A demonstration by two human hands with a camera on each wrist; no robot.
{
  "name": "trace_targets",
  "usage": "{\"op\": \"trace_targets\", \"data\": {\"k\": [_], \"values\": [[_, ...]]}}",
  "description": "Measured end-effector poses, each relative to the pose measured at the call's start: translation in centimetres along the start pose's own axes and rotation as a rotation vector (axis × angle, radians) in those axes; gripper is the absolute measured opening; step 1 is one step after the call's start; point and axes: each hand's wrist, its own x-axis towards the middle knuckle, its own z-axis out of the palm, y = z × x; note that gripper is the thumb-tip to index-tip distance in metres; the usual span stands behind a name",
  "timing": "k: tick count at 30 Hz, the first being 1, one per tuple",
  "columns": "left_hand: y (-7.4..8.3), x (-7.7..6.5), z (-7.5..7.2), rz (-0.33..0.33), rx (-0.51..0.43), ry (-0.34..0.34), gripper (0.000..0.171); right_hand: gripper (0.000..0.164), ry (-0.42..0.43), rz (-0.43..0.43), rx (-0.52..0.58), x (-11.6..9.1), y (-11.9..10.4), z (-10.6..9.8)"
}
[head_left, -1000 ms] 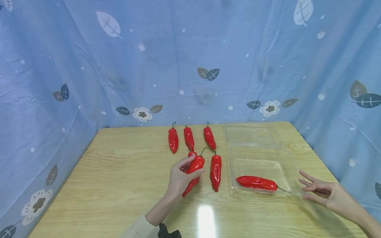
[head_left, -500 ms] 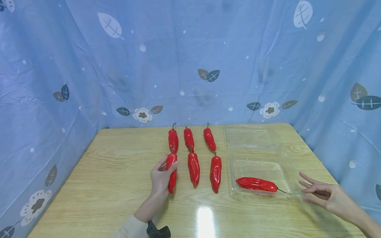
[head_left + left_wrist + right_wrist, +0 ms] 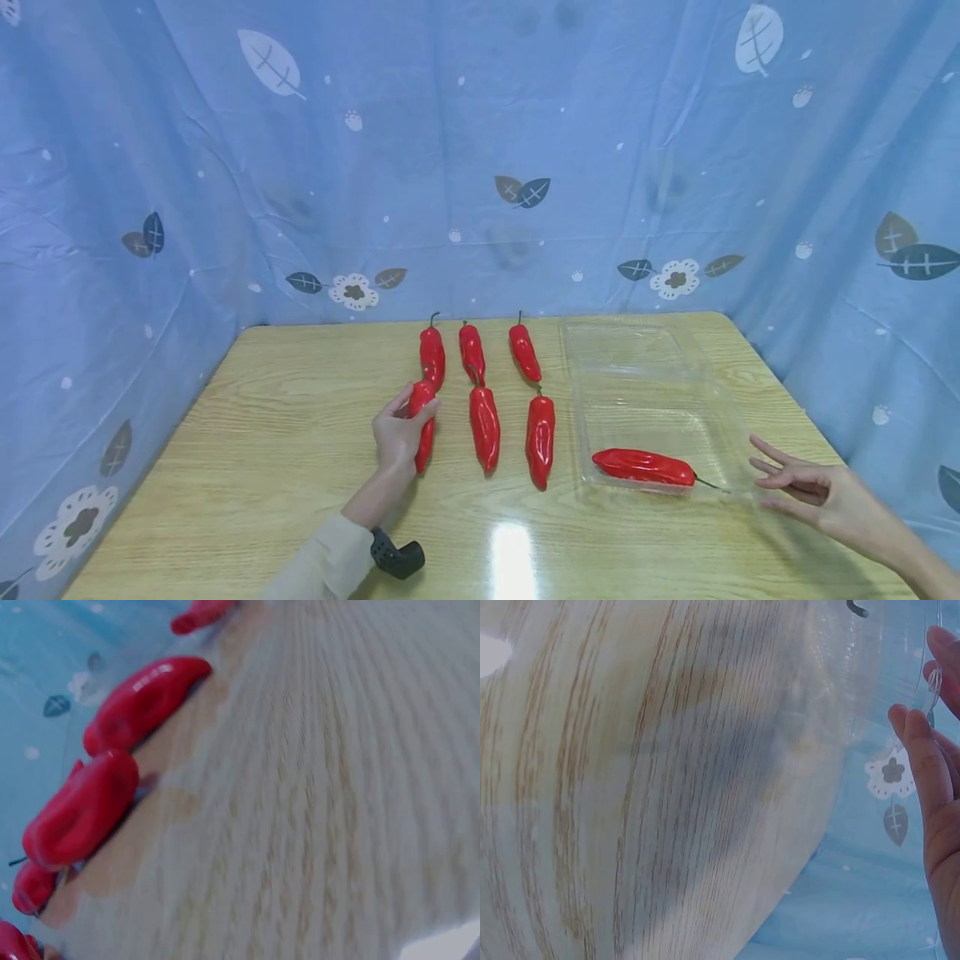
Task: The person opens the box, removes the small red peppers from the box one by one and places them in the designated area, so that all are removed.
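Observation:
My left hand [image 3: 401, 429] grips a glossy red pepper [image 3: 422, 425] between thumb and fingers. The pepper points away from me, its upper end against the left pepper of the back row [image 3: 432, 358]; whether it rests on the table I cannot tell. Beside it lie a middle front pepper [image 3: 484, 429] and a right front pepper [image 3: 540, 440]. At the right, my right hand [image 3: 817, 492] pinches the near right corner of a clear plastic box [image 3: 660, 400], its rim [image 3: 934, 686] showing between the fingers in the right wrist view. One red pepper [image 3: 643, 467] lies crosswise along the box's near side.
Two more peppers lie in the back row, a middle one [image 3: 472, 352] and a right one [image 3: 524, 352]. The box's clear lid [image 3: 626, 342] lies opened backward. A blue patterned curtain [image 3: 465, 167] closes off the wooden table's [image 3: 285, 483] back and sides.
My left hand has carried its pepper left from over the middle front pepper to below the back row's left one, then shifted slightly. My right hand has stayed at the box corner.

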Motion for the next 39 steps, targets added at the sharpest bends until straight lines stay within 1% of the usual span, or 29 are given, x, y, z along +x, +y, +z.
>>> {"op": "trace_targets", "data": {"k": [2, 6, 9, 13, 16, 19, 22, 26, 32, 36, 39], "values": [[-0.3, 0.3, 0.1, 0.019, 0.02, 0.005, 0.056, 0.026, -0.005, -0.004, 0.009, 0.1, 0.0, 0.1], [-0.7, 0.9, 0.2, 0.03, 0.079, 0.013, 0.056, 0.027, -0.009, -0.036, 0.023, 0.4, 0.0, 0.1], [-0.7, 1.2, 0.4, 0.029, 0.088, 0.009, 0.057, 0.028, -0.007, -0.054, 0.024, 0.6, 0.0, 0.0], [-0.5, 1.3, 0.4, 0.032, 0.083, -0.001, 0.059, 0.027, -0.001, -0.038, -0.001, 0.8, -0.1, -0.1], [-0.4, 1.1, 0.3, 0.034, 0.094, -0.023, 0.059, 0.027, 0.004, -0.039, 0.002, 0.8, 0.0, 0.0], [-0.3, 0.6, 0.1, 0.031, 0.099, -0.056, 0.059, 0.028, 0.009, -0.045, 0.014, 0.7, 0.0, 0.1], [-0.4, 0.2, 0.1, 0.043, 0.103, -0.078, 0.06, 0.027, 0.015, -0.03, 0.004, 0.5, 0.1, 0.1], [-0.8, 0.0, 0.2, 0.049, 0.126, -0.079, 0.061, 0.026, 0.009, -0.006, -0.004, 0.3, 0.0, -0.1], [-1.4, -0.1, 0.3, 0.036, 0.12, -0.071, 0.061, 0.027, 0.004, -0.01, -0.027, 0.1, 0.0, -0.1], [-1.4, -0.3, 0.3, 0.034, 0.111, -0.066, 0.062, 0.027, 0.006, -0.02, -0.014, 0.1, 0.0, -0.1], [-1.3, -0.3, 0.2, 0.032, 0.084, -0.058, 0.062, 0.027, 0.007, -0.029, -0.002, 0.1, 0.0, -0.1]]}}
